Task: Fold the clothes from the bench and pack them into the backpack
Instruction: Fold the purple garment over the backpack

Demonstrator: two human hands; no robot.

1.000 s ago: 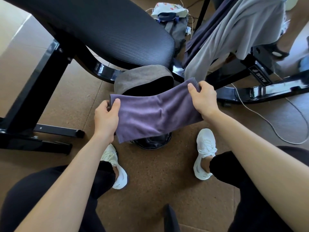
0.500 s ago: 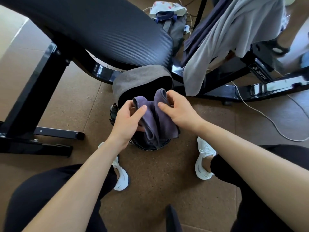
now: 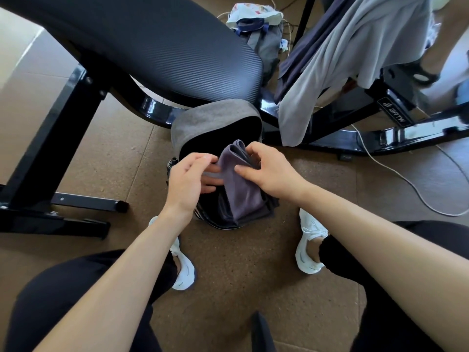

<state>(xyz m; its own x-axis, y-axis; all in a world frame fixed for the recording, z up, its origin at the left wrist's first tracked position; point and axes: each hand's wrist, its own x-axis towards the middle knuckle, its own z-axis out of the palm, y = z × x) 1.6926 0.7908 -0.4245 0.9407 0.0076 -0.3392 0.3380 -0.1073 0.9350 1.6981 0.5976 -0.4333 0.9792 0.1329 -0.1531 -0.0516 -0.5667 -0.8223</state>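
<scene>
**Cloth pinched above the open bag**

The folded purple cloth (image 3: 241,189) was pinched at its upper fold by the right hand (image 3: 269,171), with the thumb on the near face and the curled fingers over the top. The left hand (image 3: 187,179) was laid against the cloth's left edge with fairly straight fingers, partly covered by the fabric; no pinch could be made out there. The cloth was held upright in the mouth of the backpack (image 3: 215,123). The backpack stood on the floor between the white shoes (image 3: 309,247), with its grey flap thrown back toward the bench (image 3: 152,47).

The step was judged to be the lowering of the fold into the bag. To be done well, the layers were best pressed together by the right hand until the bottom was reached, so that the fold would not open. The opening could be spread by the left hand and the cloth set flat against one wall, so that room was saved. A grey garment (image 3: 355,59) and a dark garment (image 3: 299,54) hung over the frame at the right, not yet folded.
</scene>
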